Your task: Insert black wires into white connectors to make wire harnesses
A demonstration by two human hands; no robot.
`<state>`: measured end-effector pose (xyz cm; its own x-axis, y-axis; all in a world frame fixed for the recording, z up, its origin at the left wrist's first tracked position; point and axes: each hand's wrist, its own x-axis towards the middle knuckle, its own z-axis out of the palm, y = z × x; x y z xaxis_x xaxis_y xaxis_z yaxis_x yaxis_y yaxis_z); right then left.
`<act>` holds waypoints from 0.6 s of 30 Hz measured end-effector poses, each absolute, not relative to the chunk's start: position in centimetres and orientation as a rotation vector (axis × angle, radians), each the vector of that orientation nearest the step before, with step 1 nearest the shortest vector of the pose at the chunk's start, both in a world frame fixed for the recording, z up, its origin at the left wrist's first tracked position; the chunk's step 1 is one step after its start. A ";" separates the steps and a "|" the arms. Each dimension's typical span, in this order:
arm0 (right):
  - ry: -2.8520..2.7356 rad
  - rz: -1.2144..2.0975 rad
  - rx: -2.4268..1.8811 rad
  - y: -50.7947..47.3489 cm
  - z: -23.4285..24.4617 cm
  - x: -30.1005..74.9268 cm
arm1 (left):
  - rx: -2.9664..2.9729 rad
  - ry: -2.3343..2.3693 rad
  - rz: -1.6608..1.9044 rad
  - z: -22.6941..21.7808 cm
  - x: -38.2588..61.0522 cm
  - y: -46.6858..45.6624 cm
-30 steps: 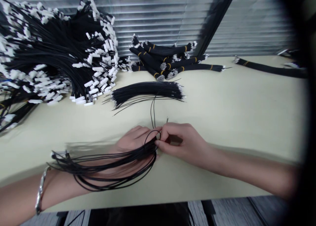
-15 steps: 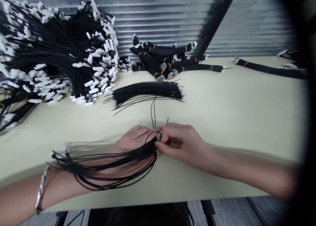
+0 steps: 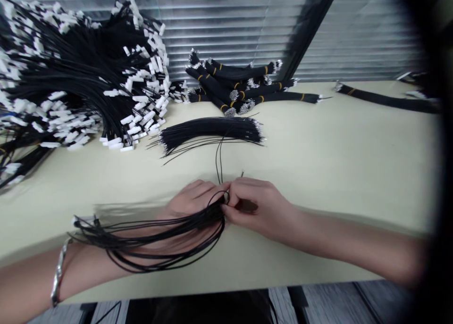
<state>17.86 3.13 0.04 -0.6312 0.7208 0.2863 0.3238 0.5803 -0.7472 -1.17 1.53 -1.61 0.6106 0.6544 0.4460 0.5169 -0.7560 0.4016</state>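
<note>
My left hand (image 3: 196,196) is closed around one end of a wire harness (image 3: 152,239), whose thin black wires trail back over my wrist. A white connector (image 3: 85,220) shows at the trailing end. Against its fingertips, my right hand (image 3: 256,203) pinches thumb to forefinger on a black wire that makes a small loop there. A short wire tip sticks up behind the right fingers. What sits between the fingertips of both hands is hidden. Two thin wires rise from my left hand toward a loose wire bundle (image 3: 212,130) lying just beyond.
A big heap of black wires with white connectors (image 3: 81,74) covers the table's left back. Yellow-banded wire bundles (image 3: 240,86) are piled at the back middle. Another banded bundle (image 3: 389,99) lies at the right. Window blinds (image 3: 226,17) stand behind the table (image 3: 354,173).
My right hand has shifted very slightly left against the left fingertips, and the small wire loop moved with it. Everything else stays in place.
</note>
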 end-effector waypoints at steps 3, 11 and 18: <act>-2.276 0.893 -0.840 3.2 0.3 18.0 | 2.576 0.998 0.835 -1.5 -1.0 1.4; -2.675 0.773 -0.714 4.0 1.8 19.9 | 2.343 1.279 0.737 -1.1 -0.6 0.5; -2.842 0.610 -0.424 5.7 1.9 21.5 | 2.206 1.324 0.688 -0.9 -0.5 0.2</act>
